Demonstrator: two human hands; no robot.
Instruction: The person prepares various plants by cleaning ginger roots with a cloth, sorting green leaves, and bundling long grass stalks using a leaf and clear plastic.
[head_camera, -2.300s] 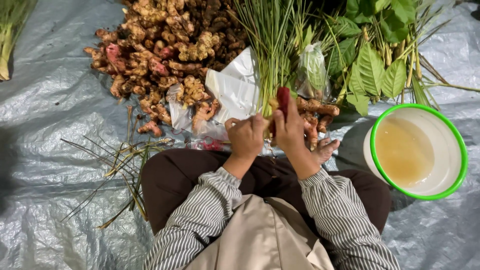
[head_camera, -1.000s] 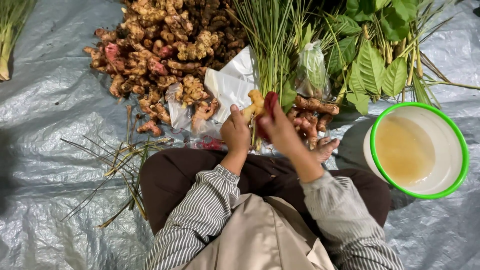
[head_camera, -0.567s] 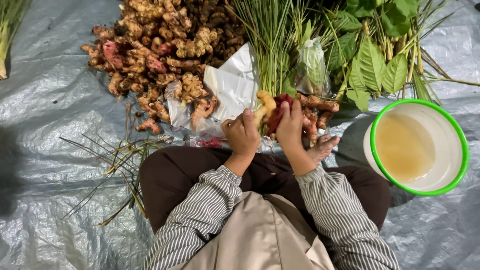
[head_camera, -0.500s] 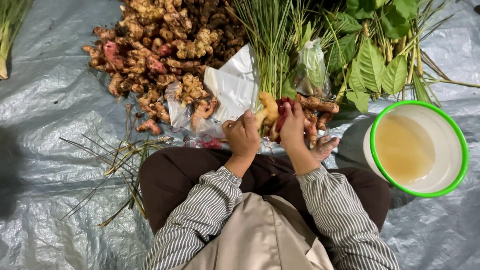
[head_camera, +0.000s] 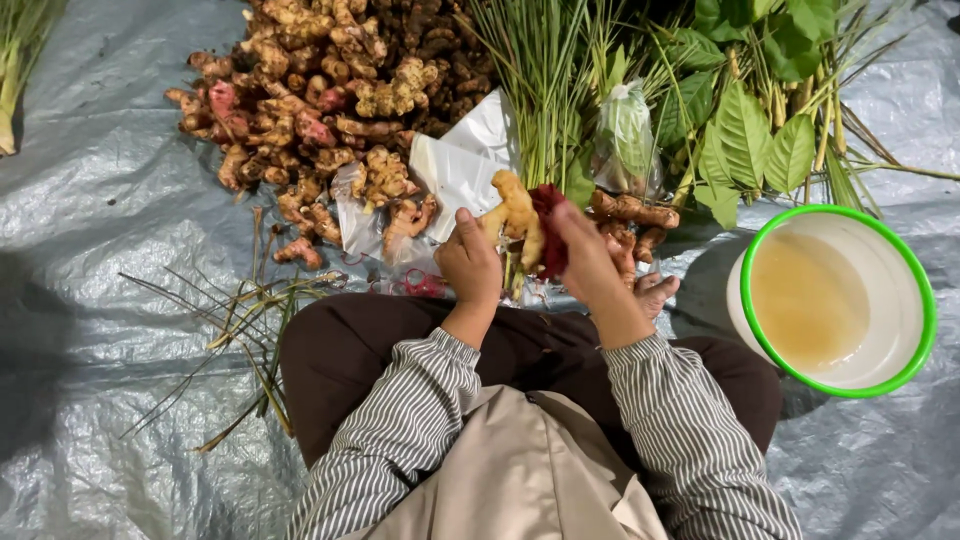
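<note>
My left hand (head_camera: 470, 265) grips a pale yellow knobbly ginger root (head_camera: 515, 212) and holds it up in front of me. My right hand (head_camera: 590, 262) presses a dark red scrubbing pad (head_camera: 548, 232) against the root's right side. Both hands hover above my crossed legs, just in front of a bundle of green lemongrass stalks (head_camera: 545, 85). Striped sleeves cover my forearms.
A big heap of ginger and galangal roots (head_camera: 320, 100) lies at the back left on the grey tarp (head_camera: 100, 230). White plastic bags (head_camera: 455, 165) lie beside it. Leafy branches (head_camera: 760, 110) are at the back right. A white basin with green rim (head_camera: 835, 385) holds murky water on my right. Loose grass stalks (head_camera: 240, 320) lie left.
Both hands have risen slightly and come together. The yellow root has turned into view in my left hand, and the red pad has moved from above the root to its right side.
</note>
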